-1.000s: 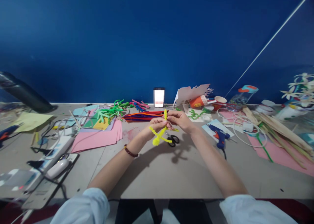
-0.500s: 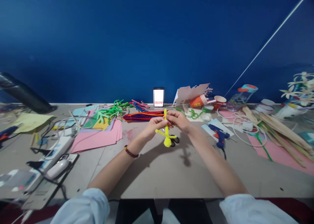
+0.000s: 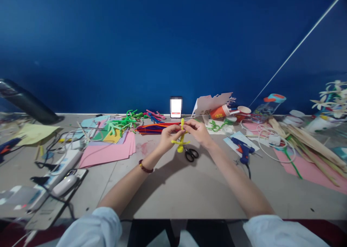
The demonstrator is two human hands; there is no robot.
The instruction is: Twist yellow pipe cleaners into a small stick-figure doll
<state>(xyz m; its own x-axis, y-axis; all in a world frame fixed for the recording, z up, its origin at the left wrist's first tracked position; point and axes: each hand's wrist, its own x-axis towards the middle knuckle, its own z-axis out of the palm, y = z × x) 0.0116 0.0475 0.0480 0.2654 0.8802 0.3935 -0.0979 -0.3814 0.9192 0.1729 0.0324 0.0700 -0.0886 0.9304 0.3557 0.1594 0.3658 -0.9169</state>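
A bent yellow pipe-cleaner figure (image 3: 180, 147) hangs between my hands above the middle of the table. It has a rounded lower end, two side arms and a thin upper end. My left hand (image 3: 170, 135) pinches it from the left, thumb and fingers closed around its middle. From the right, the fingertips of my right hand (image 3: 197, 130) also close on its upper part. On the tabletop, just below and right of the figure, lie scissors (image 3: 191, 155) with black handles, their blades partly hidden. A bundle of orange, red and purple pipe cleaners (image 3: 151, 128) lies behind my left hand.
A lit phone (image 3: 176, 107) stands against the blue wall. Pink paper (image 3: 105, 155) and green pipe cleaners (image 3: 121, 123) lie to the left, beside a power strip (image 3: 58, 174). A blue glue gun (image 3: 244, 149), paper cups (image 3: 221, 111) and dried stalks (image 3: 314, 146) are on the right.
The yellow figure's lower end has tilted up and away, slightly left, uncovering the scissors' handles. Both hands keep their pinch on it, nearly in place.
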